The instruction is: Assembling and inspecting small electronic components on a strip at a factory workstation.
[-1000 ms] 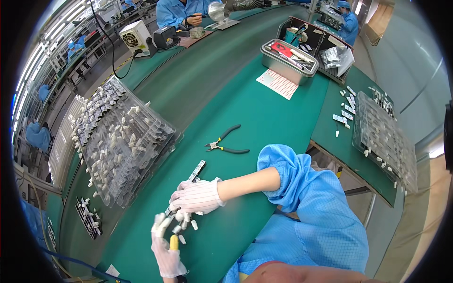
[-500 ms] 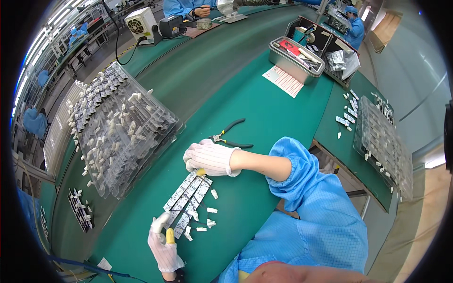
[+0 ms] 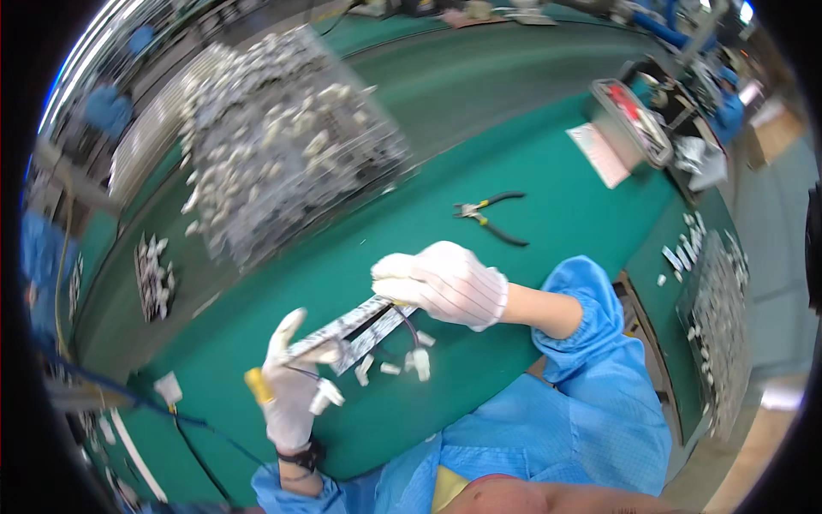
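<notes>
My left hand (image 3: pixel 291 398), in a white glove with a yellow fingertip cover, grips the near-left end of a long white circuit board strip (image 3: pixel 341 327). The far end of that strip is pinched by my right hand (image 3: pixel 449 283), gloved in striped white; its fingertips are partly hidden. The strip appears tilted and raised off the green mat. Beside and below it is a second circuit board strip (image 3: pixel 370 343); whether it is also held I cannot tell. Dark wires run to white connectors (image 3: pixel 419 363) on the near side.
Pliers (image 3: pixel 469 211) with black-and-yellow handles lie beyond my right hand. Stacked clear trays (image 3: pixel 295 163) full of boards stand far left, with another tray stack (image 3: pixel 723 325) at right. A metal box (image 3: pixel 634 137) of tools sits at the far right.
The view has swung left. My hands have closed on opposite ends of a strip and lifted it, turning it flatter across. The strips lay side by side on the mat before.
</notes>
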{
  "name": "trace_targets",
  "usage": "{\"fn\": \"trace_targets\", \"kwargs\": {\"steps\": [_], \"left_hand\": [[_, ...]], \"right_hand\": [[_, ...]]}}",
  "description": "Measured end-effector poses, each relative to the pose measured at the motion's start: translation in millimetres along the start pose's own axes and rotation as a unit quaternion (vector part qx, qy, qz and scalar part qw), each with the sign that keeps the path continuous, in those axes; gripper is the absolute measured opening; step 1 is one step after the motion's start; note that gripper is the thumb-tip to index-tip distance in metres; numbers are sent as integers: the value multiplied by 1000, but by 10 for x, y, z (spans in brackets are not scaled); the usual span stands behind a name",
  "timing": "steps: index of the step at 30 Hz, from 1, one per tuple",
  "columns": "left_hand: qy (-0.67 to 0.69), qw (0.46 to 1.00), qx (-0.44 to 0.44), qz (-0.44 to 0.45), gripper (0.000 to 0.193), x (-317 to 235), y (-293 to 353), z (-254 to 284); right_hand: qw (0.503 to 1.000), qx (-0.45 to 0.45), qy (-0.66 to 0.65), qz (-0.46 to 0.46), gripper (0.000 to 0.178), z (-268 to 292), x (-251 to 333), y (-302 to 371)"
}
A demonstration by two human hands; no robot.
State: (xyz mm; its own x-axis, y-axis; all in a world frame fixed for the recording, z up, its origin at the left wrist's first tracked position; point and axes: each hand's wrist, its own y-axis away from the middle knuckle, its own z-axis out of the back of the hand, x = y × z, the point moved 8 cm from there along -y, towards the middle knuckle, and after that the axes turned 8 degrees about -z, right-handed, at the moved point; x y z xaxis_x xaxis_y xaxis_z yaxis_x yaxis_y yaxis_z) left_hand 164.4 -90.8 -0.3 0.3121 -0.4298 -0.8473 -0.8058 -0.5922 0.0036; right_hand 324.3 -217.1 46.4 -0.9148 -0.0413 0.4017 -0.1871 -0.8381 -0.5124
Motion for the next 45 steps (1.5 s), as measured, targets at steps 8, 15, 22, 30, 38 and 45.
{"fn": "trace_targets", "kwargs": {"steps": [8,15,22,30,38,45], "left_hand": [[-237,970,-13,-55,42,-79,82,264],[-328,934,39,-138,53,-227,91,87],[-258,951,-3,-169,65,-174,116,262],[-323,908,16,-264,43,-266,167,239],[-360,895,14,-262,41,-309,177,228],[-314,919,9,-240,43,-291,182,268]], "right_hand": [[929,-12,-324,-177,66,-28,-361,-40],[758,79,-503,-407,26,-126,-416,118],[781,36,-491,-385,39,-53,-483,94],[790,-3,-507,-344,38,13,-446,74],[775,21,-525,-352,38,-16,-438,93],[787,30,-514,-340,43,0,-417,80]]}}
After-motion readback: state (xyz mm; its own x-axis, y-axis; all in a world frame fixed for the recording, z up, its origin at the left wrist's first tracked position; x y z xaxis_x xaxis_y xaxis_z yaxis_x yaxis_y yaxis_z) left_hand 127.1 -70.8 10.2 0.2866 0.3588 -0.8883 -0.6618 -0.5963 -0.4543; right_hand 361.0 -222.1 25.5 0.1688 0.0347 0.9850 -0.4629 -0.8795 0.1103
